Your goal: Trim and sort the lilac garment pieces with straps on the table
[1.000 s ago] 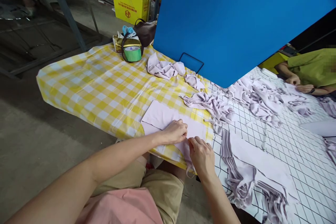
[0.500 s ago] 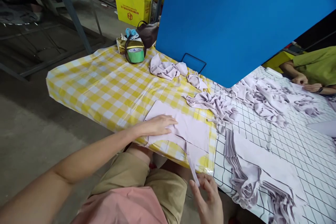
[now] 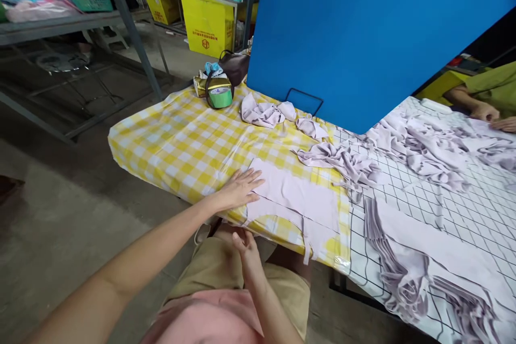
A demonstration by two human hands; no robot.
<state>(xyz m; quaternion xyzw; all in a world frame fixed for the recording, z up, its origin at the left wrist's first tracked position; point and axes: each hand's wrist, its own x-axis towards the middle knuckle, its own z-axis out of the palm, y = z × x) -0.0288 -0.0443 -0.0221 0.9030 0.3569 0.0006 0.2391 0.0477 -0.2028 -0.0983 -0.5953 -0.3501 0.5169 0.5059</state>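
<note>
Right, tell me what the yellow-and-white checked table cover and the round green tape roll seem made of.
The table cover looks like thin, glossy plastic: it shines and creases sharply, though coated cloth is possible. The tape roll seems smooth plastic film, from its even colour and slight sheen.

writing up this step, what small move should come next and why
Probably bring the right hand to the cloth's near edge: the left hand lies flat on its left end, and the right is close, by the table's edge.
</note>
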